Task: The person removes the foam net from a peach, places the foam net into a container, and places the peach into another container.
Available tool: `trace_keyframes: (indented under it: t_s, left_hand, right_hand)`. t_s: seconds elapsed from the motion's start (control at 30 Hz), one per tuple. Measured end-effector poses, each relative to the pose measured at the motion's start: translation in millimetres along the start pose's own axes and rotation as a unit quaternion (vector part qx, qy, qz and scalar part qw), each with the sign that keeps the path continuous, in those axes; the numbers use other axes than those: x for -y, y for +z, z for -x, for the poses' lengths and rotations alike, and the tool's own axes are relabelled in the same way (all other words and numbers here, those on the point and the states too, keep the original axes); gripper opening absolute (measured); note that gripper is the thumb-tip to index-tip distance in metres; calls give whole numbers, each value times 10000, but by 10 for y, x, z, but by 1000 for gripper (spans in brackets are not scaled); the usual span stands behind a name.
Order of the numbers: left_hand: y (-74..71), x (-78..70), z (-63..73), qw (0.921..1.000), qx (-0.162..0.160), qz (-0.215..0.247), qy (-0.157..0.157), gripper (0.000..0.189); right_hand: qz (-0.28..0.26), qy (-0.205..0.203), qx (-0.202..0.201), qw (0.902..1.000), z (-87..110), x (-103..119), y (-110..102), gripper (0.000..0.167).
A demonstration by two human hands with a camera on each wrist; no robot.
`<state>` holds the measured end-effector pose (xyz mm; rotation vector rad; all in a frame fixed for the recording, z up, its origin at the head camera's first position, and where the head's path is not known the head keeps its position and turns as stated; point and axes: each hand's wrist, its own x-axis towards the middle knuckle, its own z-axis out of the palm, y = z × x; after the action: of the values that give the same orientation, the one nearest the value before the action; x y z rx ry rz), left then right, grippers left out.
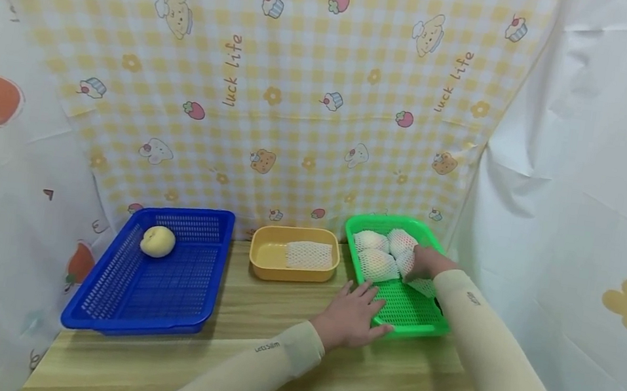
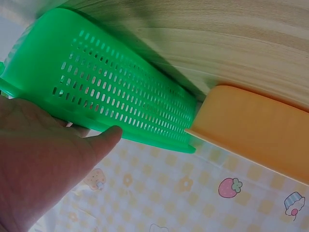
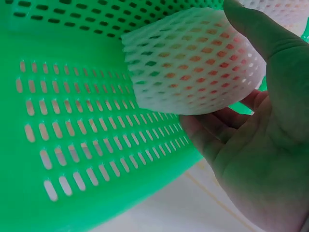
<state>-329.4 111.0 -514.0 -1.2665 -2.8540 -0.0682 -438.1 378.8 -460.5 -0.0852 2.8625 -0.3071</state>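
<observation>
In the green basket (image 1: 408, 310), my right hand (image 1: 428, 263) holds a round fruit in a white foam net (image 3: 193, 63), with red and yellow showing through the mesh. The thumb lies over it and the fingers curl underneath. Several more netted fruits (image 1: 378, 265) sit beside it at the basket's back and left. My left hand (image 1: 350, 316) rests at the basket's near left rim, fingers spread. Seen from the left wrist, that hand (image 2: 43, 150) lies along the green rim, with some fingers hidden.
A yellow tub (image 1: 292, 275) stands left of the green basket, with a flat foam net (image 1: 309, 256) inside. Further left is a blue basket (image 1: 169, 295) holding one bare pale-yellow fruit (image 1: 158, 242). A patterned cloth (image 1: 274, 131) hangs behind the wooden table (image 1: 383, 389).
</observation>
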Motion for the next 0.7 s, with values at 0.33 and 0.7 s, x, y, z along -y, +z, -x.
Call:
trace_keyframes:
  t_s: [0.33,0.7]
  left_hand:
    - [2,12,-6,10000,-20,-36,17,82]
    - [12,13,2,10000,35,62,-19,82]
  right_hand:
    - [234,141,202,9994,-109,-3,60,97]
    - [294,262,190,9990,-87,23,129,101]
